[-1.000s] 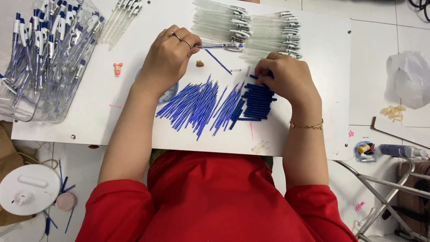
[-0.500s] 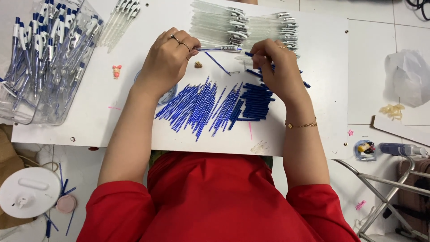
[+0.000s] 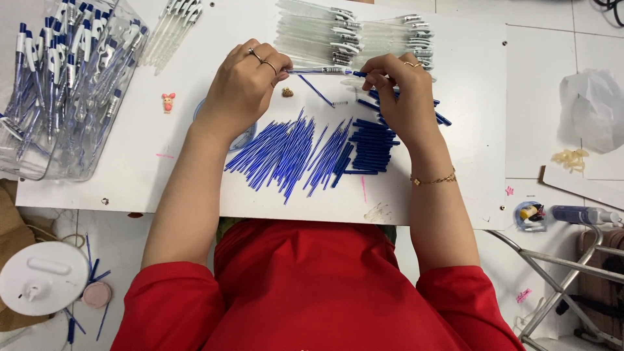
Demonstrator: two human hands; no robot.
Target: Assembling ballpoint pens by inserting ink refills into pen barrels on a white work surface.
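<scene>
Right hand (image 3: 403, 97) risen to pen barrel (image 3: 318, 71), both hands' fingers gripping it, clear bin (image 3: 123, 140) holding pens (image 3: 58, 71)

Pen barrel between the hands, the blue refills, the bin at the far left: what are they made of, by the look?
Pen barrel, pinched by left hand and right hand: clear plastic, probably glossy; you see through it. Blue refills: thin tubes, likely plastic, uniform matte blue; too small to be sure. Bin: clear rigid plastic, shiny; finished pens show through its walls.
</scene>
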